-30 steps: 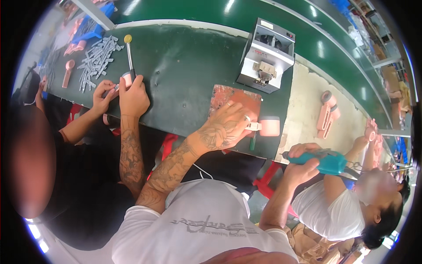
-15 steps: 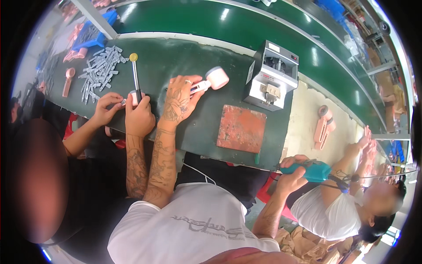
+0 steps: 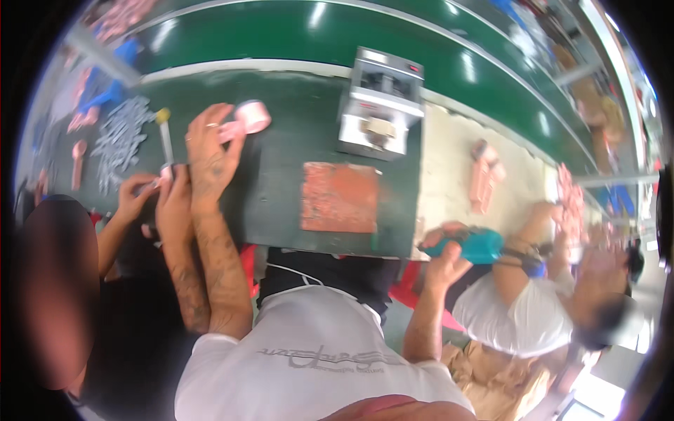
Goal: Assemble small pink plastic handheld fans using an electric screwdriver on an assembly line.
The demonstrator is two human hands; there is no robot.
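Observation:
My left hand (image 3: 213,151), reaching forward over the green bench, is closed around the handle of a pink round-headed handheld device (image 3: 251,117). Its head points away to the right of my fingers. Close by the bench's front edge, my right hand (image 3: 446,270) grips a teal electric screwdriver (image 3: 479,246) lying sideways, its cord trailing right. A reddish, worn square plate (image 3: 340,198) lies on the bench between my hands. Motion blur softens the details of both hands.
A grey machine (image 3: 382,102) stands behind the plate. Another pink device (image 3: 484,175) lies on the cream surface at right. To my left, a co-worker's hand (image 3: 175,207) holds a yellow-headed tool (image 3: 164,130) near grey strips (image 3: 121,140). Another person (image 3: 516,316) sits at right.
The whole view has shifted, so the bench appears farther left. My left hand has carried the pink device leftward, away from the machine and plate. My right hand keeps hold of the screwdriver.

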